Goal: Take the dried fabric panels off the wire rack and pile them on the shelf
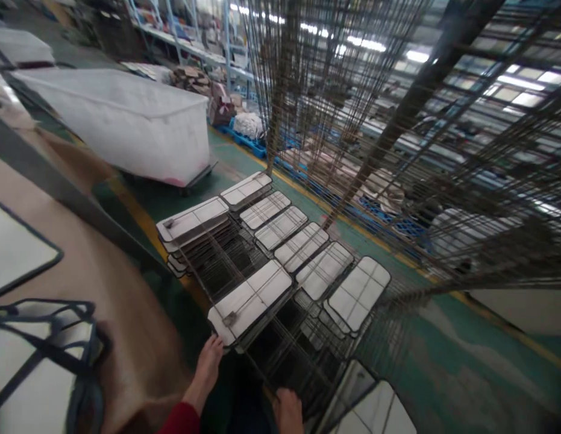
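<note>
My left hand [211, 360] is at the near end of a long white panel [257, 292] with rounded corners and a dark edge, its fingers closed on the panel's corner. That panel lies on a wire shelf of a drying rack [221, 256]. At the rack's front edge, my right hand [288, 411] is curled with its knuckles up; what lies inside its fingers is hidden. Several smaller white panels [302, 246] with dark edges rest in a row farther back on the rack. Another white panel [375, 413] lies at the lower right.
Raised wire shelves [352, 90] slant above the rack at the right. To the left stands a brown surface [140, 337] bearing dark-edged white pieces [18, 247]. A large white tub [140, 120] sits on the green floor beyond. Blue pallets [248, 141] with stacked goods line the back.
</note>
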Available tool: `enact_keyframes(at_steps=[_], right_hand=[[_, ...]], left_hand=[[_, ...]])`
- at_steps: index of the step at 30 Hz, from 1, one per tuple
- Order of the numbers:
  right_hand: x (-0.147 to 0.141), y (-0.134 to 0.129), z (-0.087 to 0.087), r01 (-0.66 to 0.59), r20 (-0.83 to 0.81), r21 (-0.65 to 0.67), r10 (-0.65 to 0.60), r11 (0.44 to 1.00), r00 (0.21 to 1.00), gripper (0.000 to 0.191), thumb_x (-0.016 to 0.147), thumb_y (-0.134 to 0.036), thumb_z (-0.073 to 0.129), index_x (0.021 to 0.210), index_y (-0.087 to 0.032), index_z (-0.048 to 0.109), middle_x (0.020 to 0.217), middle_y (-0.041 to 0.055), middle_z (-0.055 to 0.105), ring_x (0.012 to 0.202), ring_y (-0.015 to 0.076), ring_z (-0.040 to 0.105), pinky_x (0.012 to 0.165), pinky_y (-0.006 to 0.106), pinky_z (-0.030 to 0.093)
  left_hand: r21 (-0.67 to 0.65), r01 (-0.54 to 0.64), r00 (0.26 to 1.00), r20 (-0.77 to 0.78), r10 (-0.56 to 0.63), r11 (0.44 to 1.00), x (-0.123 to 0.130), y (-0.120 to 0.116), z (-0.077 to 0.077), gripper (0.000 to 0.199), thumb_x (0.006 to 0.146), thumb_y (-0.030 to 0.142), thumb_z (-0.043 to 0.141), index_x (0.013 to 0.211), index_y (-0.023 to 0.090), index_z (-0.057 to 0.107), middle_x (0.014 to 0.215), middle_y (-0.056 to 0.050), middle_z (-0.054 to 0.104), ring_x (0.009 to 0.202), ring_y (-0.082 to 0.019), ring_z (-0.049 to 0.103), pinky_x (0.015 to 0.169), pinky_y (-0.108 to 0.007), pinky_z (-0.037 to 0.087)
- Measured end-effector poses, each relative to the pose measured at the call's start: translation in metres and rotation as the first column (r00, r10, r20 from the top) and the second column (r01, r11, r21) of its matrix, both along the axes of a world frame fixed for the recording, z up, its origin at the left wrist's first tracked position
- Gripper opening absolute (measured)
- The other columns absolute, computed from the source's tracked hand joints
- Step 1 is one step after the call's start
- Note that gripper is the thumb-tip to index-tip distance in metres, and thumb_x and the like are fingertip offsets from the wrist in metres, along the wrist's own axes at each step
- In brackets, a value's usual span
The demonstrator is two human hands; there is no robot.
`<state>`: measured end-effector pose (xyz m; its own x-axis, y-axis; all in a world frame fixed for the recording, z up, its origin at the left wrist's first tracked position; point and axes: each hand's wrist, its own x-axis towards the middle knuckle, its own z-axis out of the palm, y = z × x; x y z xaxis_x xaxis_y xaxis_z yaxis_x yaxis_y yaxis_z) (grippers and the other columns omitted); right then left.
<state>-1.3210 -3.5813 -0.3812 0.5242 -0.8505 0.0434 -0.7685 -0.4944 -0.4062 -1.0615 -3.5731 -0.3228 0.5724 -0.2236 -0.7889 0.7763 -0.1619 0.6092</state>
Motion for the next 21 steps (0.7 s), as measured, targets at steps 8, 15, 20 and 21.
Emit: enact_keyframes(at_steps=[8, 15, 20, 21], right_hand=[[-0.019, 0.009, 0.022, -0.042, 0.090, -0.157, 0.057, 0.987, 0.994, 0.021, 0.083, -0.015, 0.044, 0.089, -0.024, 0.062, 0.084, 0.0019, 0.068, 0.080, 0.0191, 0.063, 0.078, 0.030, 0.045], [-0.015, 0.015, 0.060, -0.003, 0.160, -0.232, 0.041, 0.973, 0.986, 0.023, 0.090, -0.021, 0.036, 0.093, -0.023, 0.058, 0.083, 0.0023, 0.067, 0.082, 0.0190, 0.061, 0.082, 0.035, 0.045], [-0.012, 0.011, 0.080, -0.001, 0.156, -0.229, 0.038, 0.973, 0.987, 0.026, 0.089, -0.020, 0.033, 0.090, -0.022, 0.058, 0.079, 0.0020, 0.066, 0.078, 0.0161, 0.059, 0.081, 0.033, 0.045], [-0.014, 0.011, 0.084, -0.014, 0.145, -0.225, 0.048, 0.974, 0.988, 0.026, 0.089, -0.020, 0.033, 0.091, -0.022, 0.059, 0.080, 0.0016, 0.066, 0.079, 0.0158, 0.059, 0.083, 0.032, 0.045]], left_hand=[[0.002, 0.021, 1.000, 0.007, -0.021, 1.000, 0.004, -0.003, 0.001, 0.039, 0.075, 0.000, 0.043, 0.111, 0.015, 0.053, 0.097, -0.008, 0.062, 0.081, -0.012, 0.062, 0.089, -0.028, 0.047], [0.032, 0.307, 0.951, 0.031, -0.308, 0.951, -0.027, -0.018, 0.003, 0.041, 0.071, 0.008, 0.052, 0.111, 0.016, 0.055, 0.107, -0.006, 0.061, 0.101, -0.018, 0.059, 0.090, -0.029, 0.046], [-0.162, 0.649, 0.734, -0.123, -0.668, 0.743, -0.096, 0.007, 0.012, 0.035, 0.065, 0.020, 0.070, 0.099, 0.015, 0.062, 0.098, -0.010, 0.067, 0.086, -0.022, 0.065, 0.076, -0.035, 0.053], [-0.171, 0.699, 0.681, -0.138, -0.719, 0.694, -0.111, 0.015, 0.014, 0.034, 0.063, 0.022, 0.073, 0.095, 0.015, 0.064, 0.094, -0.011, 0.068, 0.084, -0.024, 0.065, 0.073, -0.037, 0.053]])
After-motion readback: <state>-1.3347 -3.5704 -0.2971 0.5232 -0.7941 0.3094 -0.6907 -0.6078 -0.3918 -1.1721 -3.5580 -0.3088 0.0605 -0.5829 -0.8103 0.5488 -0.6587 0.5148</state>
